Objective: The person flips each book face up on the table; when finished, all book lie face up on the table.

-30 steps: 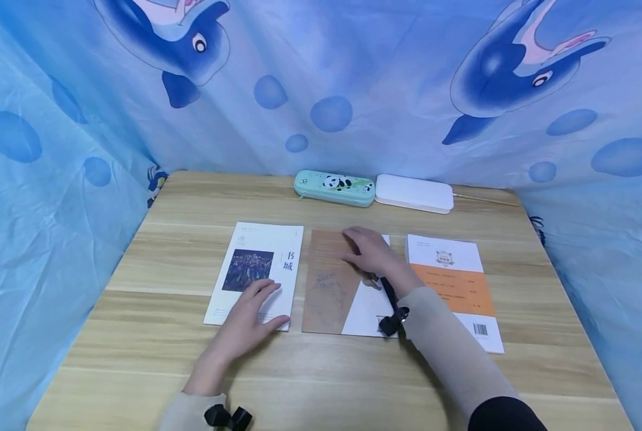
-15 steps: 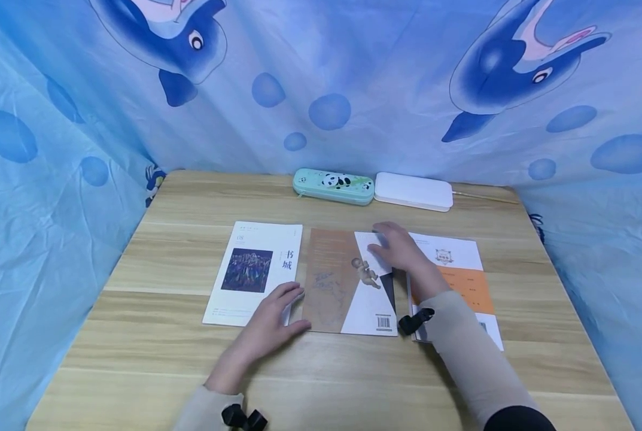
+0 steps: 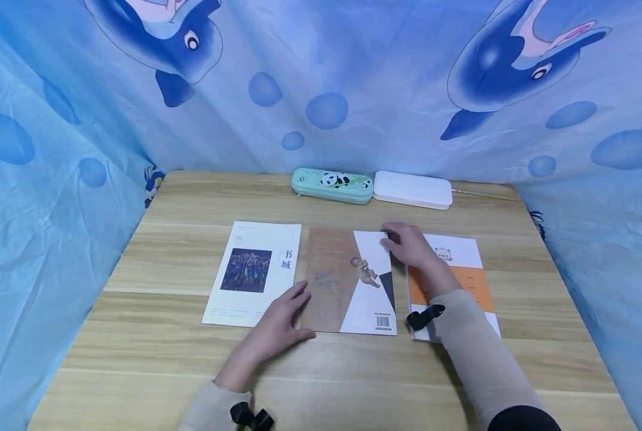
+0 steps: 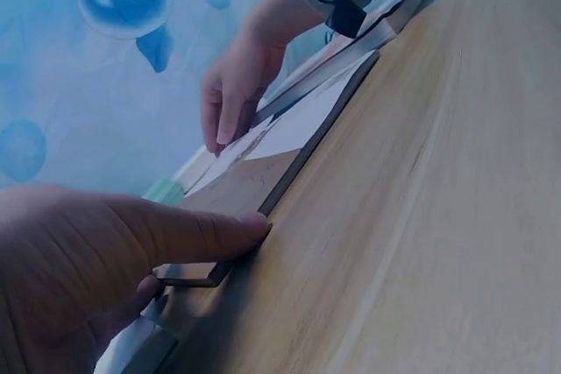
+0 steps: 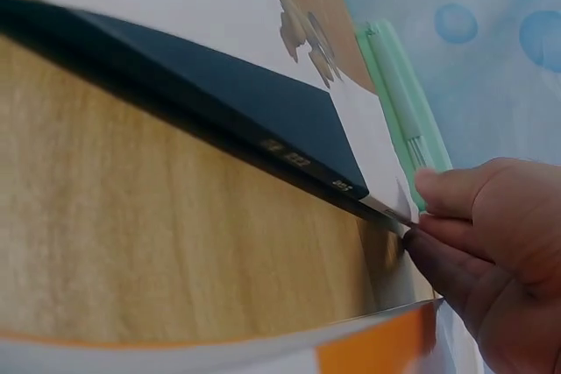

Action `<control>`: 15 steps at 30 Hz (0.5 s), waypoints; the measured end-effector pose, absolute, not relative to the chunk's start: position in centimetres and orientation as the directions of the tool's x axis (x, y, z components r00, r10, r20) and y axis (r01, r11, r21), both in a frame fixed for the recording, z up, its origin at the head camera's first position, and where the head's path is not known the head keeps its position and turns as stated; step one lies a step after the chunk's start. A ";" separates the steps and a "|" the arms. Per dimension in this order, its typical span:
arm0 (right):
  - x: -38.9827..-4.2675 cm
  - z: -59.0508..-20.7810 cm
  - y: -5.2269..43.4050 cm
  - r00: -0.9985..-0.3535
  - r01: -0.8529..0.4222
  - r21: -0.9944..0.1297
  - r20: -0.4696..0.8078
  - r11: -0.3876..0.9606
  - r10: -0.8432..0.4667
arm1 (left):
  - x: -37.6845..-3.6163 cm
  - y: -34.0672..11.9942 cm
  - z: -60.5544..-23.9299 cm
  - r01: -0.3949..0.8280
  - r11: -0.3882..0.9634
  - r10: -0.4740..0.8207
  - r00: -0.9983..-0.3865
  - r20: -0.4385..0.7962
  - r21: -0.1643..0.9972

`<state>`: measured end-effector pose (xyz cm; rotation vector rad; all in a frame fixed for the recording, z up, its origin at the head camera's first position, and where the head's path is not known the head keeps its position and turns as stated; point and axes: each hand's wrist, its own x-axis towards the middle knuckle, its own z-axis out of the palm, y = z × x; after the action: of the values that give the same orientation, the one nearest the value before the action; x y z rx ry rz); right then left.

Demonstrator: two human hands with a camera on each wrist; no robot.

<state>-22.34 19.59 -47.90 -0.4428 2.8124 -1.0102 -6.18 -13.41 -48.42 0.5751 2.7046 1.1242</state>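
Left hand (image 3: pixel 279 325) at middle book (image 3: pixel 347 281) near corner, right hand (image 3: pixel 409 245) pinching far corner

Table (image 3: pixel 180 359): wood-look laminate, pale grain, smooth, slight sheen. Middle book (image 3: pixel 347 281): paper cover, brown part matt, white part smooth; spine edge dark & smooth in right wrist view. Left book (image 3: pixel 253 272): white paper cover, satin. Right book (image 3: pixel 455 269): white/orange paper cover, smooth. Pencil case (image 3: pixel 332 185): mint, looks like hard plastic w/ light gloss. White box (image 3: pixel 413 190): smooth matt plastic. Backdrop (image 3: pixel 353 78): thin printed cloth, creased, faint shine. Sleeves (image 3: pixel 474 353): beige knit fabric, soft, matt
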 end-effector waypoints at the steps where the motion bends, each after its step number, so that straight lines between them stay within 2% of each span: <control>1: -22.4 -47.9 19.7 -0.950 -0.231 -0.639 -0.014 0.734 -0.311 | -6.2 -13.3 -48.5 0.291 0.644 0.409 -0.912 0.004 0.707; 11: -22.9 -48.6 20.7 -0.931 -0.285 -0.699 0.039 0.656 -0.363 | -6.3 -13.3 -48.9 0.293 0.646 0.400 -0.917 0.014 0.705; 15: -23.0 -48.9 21.0 -0.923 -0.278 -0.728 0.023 0.627 -0.383 | -6.2 -13.3 -49.0 0.288 0.627 0.397 -0.918 0.021 0.724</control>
<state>-23.00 21.00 -48.95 -0.5541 2.7102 -1.1785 -6.17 -13.31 -48.98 0.5727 2.7055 1.1658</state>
